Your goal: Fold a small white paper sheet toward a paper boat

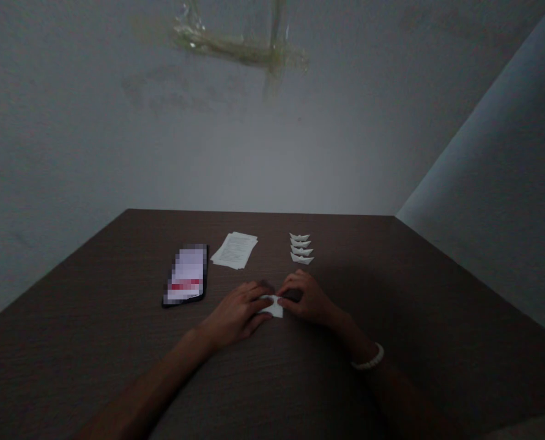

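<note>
A small white piece of folded paper (273, 305) lies on the dark wooden table (391, 287), pressed between both hands. My left hand (238, 313) rests on its left side with fingers curled over the paper. My right hand (305, 298) pinches its right edge, fingers closed; a white bracelet (368, 360) circles that wrist. Most of the paper is hidden under the fingers.
Several small white folded paper boats (301, 248) sit in a row behind my right hand. A stack of white printed sheets (234, 249) lies beyond my left hand. A phone (186, 274) with a lit screen lies to the left. Grey walls rise behind the table.
</note>
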Motion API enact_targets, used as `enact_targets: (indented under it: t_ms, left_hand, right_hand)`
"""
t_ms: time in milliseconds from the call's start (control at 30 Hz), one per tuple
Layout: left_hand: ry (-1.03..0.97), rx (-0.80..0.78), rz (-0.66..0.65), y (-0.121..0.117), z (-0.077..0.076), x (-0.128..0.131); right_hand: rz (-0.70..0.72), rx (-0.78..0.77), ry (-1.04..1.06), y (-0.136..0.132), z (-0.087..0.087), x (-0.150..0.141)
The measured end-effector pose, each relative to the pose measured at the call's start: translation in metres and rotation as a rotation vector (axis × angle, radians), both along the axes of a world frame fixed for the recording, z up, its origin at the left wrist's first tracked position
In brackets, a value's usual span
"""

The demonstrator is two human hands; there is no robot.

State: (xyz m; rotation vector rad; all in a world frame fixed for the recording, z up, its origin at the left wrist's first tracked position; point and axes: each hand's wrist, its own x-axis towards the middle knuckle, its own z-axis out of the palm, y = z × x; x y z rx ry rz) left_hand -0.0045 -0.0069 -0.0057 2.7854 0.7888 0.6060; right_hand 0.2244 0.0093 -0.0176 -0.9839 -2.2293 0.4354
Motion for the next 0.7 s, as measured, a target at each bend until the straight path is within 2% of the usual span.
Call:
enact_targets:
  t_ms: [367,700]
  left_hand:
    - [-0.027,0.037,-0.032,0.0011,-0.0033,0.0007]
    - [-0.011,0.051,-0.007,-0.0001,-0.0022,0.0012]
  right_hand:
    - [0.01,-0.012,-0.009,0.0,-0.0012,0.0015]
    - [0.019,-0.021,-0.018,-0.0009,0.0015,0.0005]
